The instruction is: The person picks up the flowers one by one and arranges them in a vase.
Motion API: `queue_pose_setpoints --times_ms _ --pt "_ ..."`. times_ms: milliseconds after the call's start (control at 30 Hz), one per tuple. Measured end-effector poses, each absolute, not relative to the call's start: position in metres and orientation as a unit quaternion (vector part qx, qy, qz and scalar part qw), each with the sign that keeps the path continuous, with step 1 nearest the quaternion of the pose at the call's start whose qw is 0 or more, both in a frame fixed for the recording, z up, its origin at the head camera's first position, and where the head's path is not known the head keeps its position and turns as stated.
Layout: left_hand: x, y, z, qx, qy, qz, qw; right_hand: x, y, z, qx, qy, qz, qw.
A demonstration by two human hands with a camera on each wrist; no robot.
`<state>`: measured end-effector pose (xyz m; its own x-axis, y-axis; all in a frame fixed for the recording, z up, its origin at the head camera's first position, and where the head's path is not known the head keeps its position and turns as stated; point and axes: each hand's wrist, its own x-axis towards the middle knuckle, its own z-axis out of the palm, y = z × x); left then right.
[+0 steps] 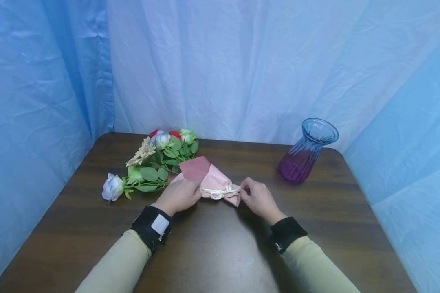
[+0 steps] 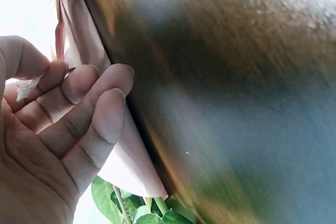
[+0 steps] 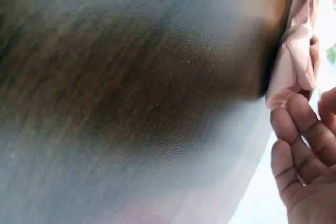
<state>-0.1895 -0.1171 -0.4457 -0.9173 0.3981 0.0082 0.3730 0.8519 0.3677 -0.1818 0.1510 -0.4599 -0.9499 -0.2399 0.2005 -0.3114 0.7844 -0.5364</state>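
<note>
A bouquet of artificial flowers [image 1: 148, 162] lies on the table, its stems wrapped in pink paper [image 1: 216, 179]. Around the narrow part of the paper runs a white ribbon [image 1: 220, 192] tied in a bow. My left hand [image 1: 179, 195] pinches one ribbon end between thumb and forefinger; the white tip [image 2: 26, 88] pokes out in the left wrist view. At the paper's right end, my right hand [image 1: 258, 199] pinches the other side of the ribbon. In the right wrist view its fingertips [image 3: 300, 109] are beside the crumpled paper end, and the ribbon there is hidden.
A glass vase [image 1: 304, 154], blue at the top and purple below, stands at the back right of the dark wooden table [image 1: 205, 252]. Light blue curtains [image 1: 220, 73] hang behind the table and along both sides.
</note>
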Motion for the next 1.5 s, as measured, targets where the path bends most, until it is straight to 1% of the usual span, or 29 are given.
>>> queue_pose_setpoints --times_ms 267,667,1167,1500 --pt "-0.189 -0.119 -0.444 0.197 0.961 0.187 0.047 -0.182 0.153 -0.458 0.136 -0.946 0.292 0.039" --pt "-0.188 -0.122 -0.443 0.178 0.962 0.193 0.070 -0.183 0.157 -0.456 0.123 -0.947 0.297 0.024" --pt "-0.191 -0.126 -0.447 0.186 0.964 0.186 0.050 -0.183 0.161 -0.454 0.111 -0.949 0.295 0.012" --pt "-0.192 -0.132 -0.449 0.185 0.967 0.173 0.042 -0.183 0.163 -0.455 0.107 -0.949 0.297 0.015"
